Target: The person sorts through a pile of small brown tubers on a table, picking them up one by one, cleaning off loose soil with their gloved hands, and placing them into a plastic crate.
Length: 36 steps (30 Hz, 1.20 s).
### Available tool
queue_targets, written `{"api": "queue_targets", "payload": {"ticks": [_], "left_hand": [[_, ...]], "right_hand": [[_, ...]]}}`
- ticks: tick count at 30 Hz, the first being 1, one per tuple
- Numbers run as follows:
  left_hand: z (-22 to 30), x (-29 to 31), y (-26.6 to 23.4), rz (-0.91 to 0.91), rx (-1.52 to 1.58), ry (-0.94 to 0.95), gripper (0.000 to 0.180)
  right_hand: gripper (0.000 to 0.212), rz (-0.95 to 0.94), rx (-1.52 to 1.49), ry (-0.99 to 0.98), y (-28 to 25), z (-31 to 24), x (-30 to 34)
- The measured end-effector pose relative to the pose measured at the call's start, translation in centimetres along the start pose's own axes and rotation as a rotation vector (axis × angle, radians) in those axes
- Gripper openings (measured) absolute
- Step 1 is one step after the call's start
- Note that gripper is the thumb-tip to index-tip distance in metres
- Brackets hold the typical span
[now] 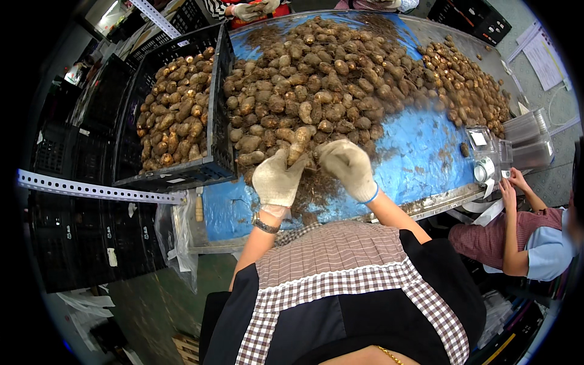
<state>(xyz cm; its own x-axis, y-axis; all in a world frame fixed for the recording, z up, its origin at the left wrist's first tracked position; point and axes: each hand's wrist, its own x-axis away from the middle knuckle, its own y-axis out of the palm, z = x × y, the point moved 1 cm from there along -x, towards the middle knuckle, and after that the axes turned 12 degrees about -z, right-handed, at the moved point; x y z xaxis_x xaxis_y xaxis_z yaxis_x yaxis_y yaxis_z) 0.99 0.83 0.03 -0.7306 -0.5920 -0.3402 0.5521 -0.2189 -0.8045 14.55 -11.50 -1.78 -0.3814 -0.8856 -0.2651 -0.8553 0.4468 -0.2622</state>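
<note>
My left hand (277, 180), in a dirty whitish glove, grips a long brown taro root (299, 141) between thumb and fingers, the root pointing up and away from me. Close by on its right, my right hand (348, 168) is also gloved, its fingers curled inward and pressed together. Whatever those fingers hold, if anything, is hidden from me. Beyond both hands spreads a large heap of soil-covered taro roots (328, 73). Loose dirt and root hairs (310, 190) lie beneath my hands on the blue plastic sheet (420, 149).
A black crate (220, 91) of taro stands at the left, beside a perforated metal bar (100, 188). Another taro pile (468, 82) lies far right. Clear plastic boxes (529, 140) stand near a co-worker's hands (511, 185). More gloved people work across the table.
</note>
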Motion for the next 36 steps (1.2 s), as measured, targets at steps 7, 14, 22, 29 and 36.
{"api": "queue_targets", "payload": {"ticks": [7,14,22,29,36], "left_hand": [[0.1,0.4,-0.3,-0.048,-0.077,0.156,0.028],[0.1,0.1,-0.6,-0.050,-0.181,0.295,0.024],[-1.5,0.7,-0.3,-0.036,-0.037,0.034,0.027],[-0.3,2.4,1.3,-0.322,0.037,0.174,0.026],[-3.1,4.7,2.5,-0.508,0.187,-0.181,0.038]], "right_hand": [[0.056,-0.044,0.336,-0.036,-1.9,-2.3,-2.0],[0.012,-0.179,0.171,-0.069,-1.3,-2.9,-2.5],[0.012,-0.138,0.275,-0.097,-0.9,0.0,0.0],[0.042,-0.333,-0.594,0.402,-0.6,2.4,1.2],[0.040,-0.106,-0.381,0.591,-7.9,2.9,-0.4]]}}
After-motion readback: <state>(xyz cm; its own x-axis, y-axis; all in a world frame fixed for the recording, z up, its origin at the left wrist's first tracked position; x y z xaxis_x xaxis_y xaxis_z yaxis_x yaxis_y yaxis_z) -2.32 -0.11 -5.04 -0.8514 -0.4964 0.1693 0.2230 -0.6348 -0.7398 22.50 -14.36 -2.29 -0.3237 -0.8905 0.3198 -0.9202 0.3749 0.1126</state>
